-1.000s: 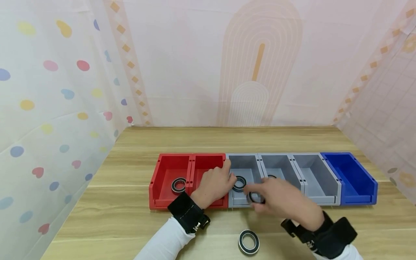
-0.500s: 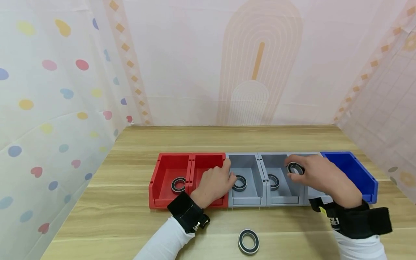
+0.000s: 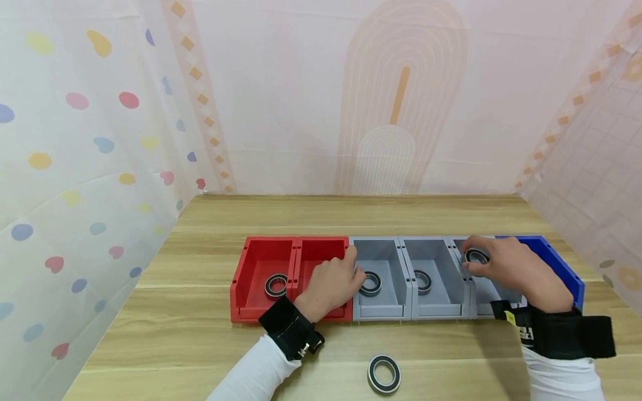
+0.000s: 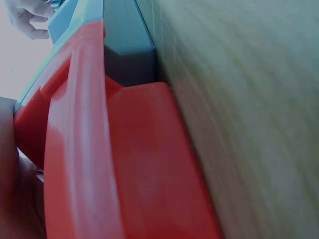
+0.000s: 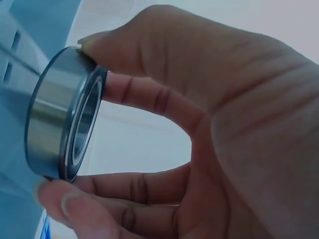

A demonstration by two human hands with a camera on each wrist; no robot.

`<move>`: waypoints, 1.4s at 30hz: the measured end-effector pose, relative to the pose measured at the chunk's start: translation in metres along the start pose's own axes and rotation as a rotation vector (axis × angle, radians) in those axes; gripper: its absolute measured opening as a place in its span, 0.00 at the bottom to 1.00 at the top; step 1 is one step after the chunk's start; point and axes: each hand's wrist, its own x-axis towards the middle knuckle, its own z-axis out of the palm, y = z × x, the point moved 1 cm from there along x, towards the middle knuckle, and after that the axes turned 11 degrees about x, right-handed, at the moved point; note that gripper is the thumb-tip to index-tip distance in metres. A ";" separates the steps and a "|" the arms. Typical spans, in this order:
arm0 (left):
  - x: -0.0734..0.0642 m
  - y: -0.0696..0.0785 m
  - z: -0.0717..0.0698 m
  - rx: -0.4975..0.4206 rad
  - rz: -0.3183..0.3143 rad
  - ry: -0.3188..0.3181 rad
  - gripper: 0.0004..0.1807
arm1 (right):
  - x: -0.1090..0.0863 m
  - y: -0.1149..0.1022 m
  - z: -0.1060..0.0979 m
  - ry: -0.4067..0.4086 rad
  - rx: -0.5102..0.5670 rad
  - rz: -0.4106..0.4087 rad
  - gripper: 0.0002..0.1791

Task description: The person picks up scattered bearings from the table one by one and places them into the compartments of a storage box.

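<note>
My right hand (image 3: 519,270) pinches a ball bearing (image 5: 60,114), a steel ring with a dark seal, between thumb and fingers. It holds the ring tilted over the rightmost grey bin (image 3: 494,295). My left hand (image 3: 328,281) lies over the second red bin (image 3: 321,248), index finger and thumb at the wall shared with the first grey bin (image 3: 376,250). Its other fingers are hidden, and I cannot tell whether they hold something. One bearing (image 3: 275,285) sits in the first red bin, another bearing (image 3: 370,283) in the first grey bin, and a third bearing (image 3: 422,282) in the middle grey bin.
A loose bearing (image 3: 383,374) lies flat on the wooden table (image 3: 200,356) in front of the bins. The blue bin (image 3: 551,262) ends the row at the right, partly covered by my right hand. Patterned curtains (image 3: 281,111) stand behind and at both sides.
My right hand has carried the bearing from over the first grey bin rightward to over the rightmost grey bin. My left hand has stayed in place.
</note>
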 end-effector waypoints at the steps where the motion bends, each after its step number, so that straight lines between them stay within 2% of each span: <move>1: 0.000 0.000 0.000 -0.001 0.002 0.001 0.11 | -0.001 0.002 0.000 -0.001 0.002 0.009 0.20; 19: 0.000 -0.001 0.000 0.005 0.003 0.016 0.12 | 0.005 0.021 0.007 -0.052 0.046 0.084 0.20; 30: -0.001 -0.001 0.001 0.012 0.017 0.030 0.11 | 0.010 0.032 0.019 -0.117 0.059 0.073 0.20; 37: -0.001 -0.001 0.002 0.022 0.032 0.060 0.10 | 0.016 0.041 0.031 -0.191 0.113 0.082 0.26; 42: -0.001 0.000 0.002 0.018 0.030 0.054 0.10 | 0.020 0.044 0.039 -0.203 0.073 0.121 0.28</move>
